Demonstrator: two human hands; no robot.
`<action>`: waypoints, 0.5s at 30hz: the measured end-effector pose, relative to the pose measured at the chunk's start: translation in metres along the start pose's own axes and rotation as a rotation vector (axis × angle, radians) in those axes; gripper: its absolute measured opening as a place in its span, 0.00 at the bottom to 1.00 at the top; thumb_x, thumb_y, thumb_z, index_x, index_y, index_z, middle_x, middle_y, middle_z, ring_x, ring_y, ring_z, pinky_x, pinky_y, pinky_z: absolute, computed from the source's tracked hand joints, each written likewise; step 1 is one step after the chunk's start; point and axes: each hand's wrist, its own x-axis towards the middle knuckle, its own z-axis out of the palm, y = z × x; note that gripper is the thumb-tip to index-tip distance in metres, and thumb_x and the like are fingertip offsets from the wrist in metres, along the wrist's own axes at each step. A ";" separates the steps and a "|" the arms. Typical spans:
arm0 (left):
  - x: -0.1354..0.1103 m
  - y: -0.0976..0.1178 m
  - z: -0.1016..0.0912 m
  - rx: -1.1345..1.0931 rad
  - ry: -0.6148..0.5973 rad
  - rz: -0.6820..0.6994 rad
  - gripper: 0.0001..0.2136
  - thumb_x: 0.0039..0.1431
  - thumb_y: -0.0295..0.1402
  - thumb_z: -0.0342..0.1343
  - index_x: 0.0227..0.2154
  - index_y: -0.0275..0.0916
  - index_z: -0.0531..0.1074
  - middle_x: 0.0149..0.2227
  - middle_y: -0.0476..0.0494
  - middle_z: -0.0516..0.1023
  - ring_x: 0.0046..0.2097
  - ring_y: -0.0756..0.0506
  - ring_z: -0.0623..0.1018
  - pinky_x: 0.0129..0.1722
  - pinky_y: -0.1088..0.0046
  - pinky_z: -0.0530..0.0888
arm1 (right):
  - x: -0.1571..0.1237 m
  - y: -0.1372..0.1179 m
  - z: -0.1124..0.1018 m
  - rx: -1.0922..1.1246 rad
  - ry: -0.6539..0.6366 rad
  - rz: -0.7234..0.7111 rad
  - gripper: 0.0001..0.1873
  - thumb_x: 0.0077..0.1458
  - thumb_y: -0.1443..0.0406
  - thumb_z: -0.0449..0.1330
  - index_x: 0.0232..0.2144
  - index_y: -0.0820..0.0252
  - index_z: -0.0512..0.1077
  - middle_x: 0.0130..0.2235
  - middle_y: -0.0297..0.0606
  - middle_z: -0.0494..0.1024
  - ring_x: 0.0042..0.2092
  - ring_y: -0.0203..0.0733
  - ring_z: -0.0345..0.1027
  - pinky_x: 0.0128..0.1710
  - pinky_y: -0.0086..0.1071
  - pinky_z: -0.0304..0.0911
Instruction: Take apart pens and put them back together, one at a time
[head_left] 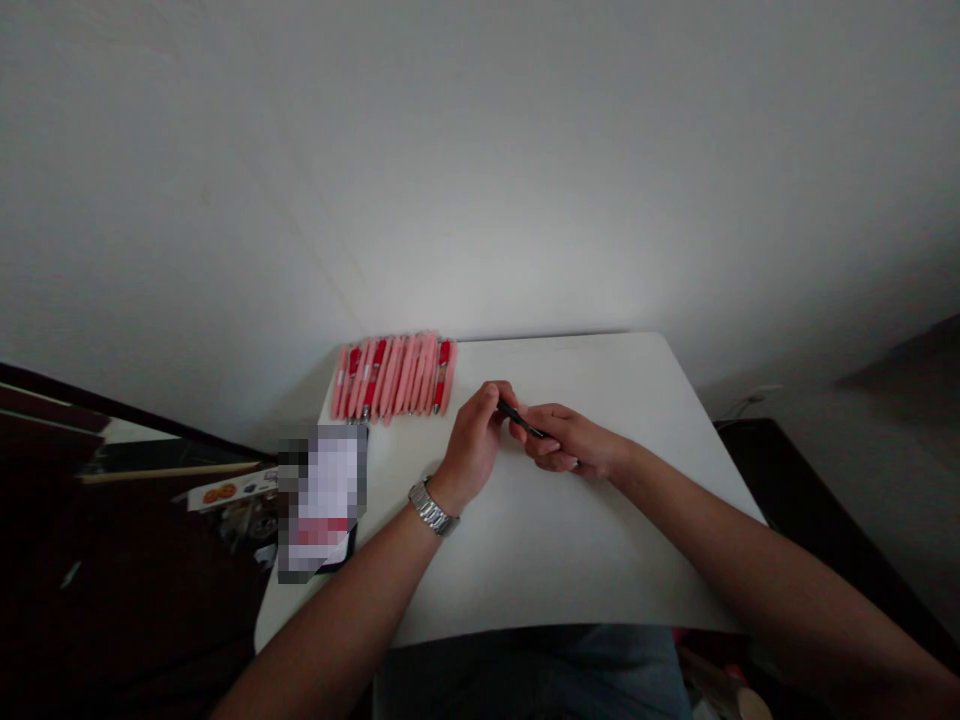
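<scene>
Both hands meet over the middle of the white table, around a slim black pen (523,420). My right hand (566,440) is closed, its fingers wrapped round the pen's lower right part. At the pen's upper left end, my left hand (478,432) pinches with thumb and curled fingers; a silver watch (433,507) sits on that wrist. The fingers cover parts of the pen. To the left of the hands, a row of several pink and red pens (394,378) lies side by side, seemingly in clear wrappers.
A blurred-out flat item (322,500), pixelated, lies at the left edge of the table (585,560). Behind the table rises a pale wall (480,180). Loose clutter (240,505) stands left and below, and a dark surface (795,490) is on the right.
</scene>
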 end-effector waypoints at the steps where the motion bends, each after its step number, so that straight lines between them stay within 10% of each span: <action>1: 0.001 0.000 0.000 -0.020 0.013 -0.015 0.19 0.67 0.52 0.53 0.31 0.40 0.72 0.35 0.47 0.72 0.29 0.50 0.71 0.29 0.73 0.71 | 0.000 0.000 0.002 0.011 -0.019 0.027 0.23 0.64 0.45 0.57 0.33 0.59 0.66 0.19 0.18 0.50 0.16 0.25 0.36 0.14 0.22 0.35; 7: 0.003 0.003 0.002 -0.034 0.082 -0.088 0.28 0.67 0.55 0.49 0.18 0.39 0.64 0.45 0.41 0.78 0.44 0.45 0.76 0.34 0.71 0.74 | 0.003 0.006 0.013 -0.008 -0.057 0.094 0.23 0.63 0.45 0.57 0.33 0.58 0.65 0.19 0.18 0.52 0.16 0.25 0.37 0.14 0.22 0.36; 15: 0.000 0.003 0.005 -0.004 0.134 -0.138 0.34 0.61 0.61 0.52 0.13 0.41 0.49 0.37 0.39 0.81 0.37 0.45 0.76 0.33 0.67 0.72 | 0.003 0.011 0.016 -0.743 0.189 -0.324 0.20 0.69 0.52 0.51 0.30 0.58 0.68 0.27 0.31 0.69 0.27 0.33 0.60 0.29 0.29 0.57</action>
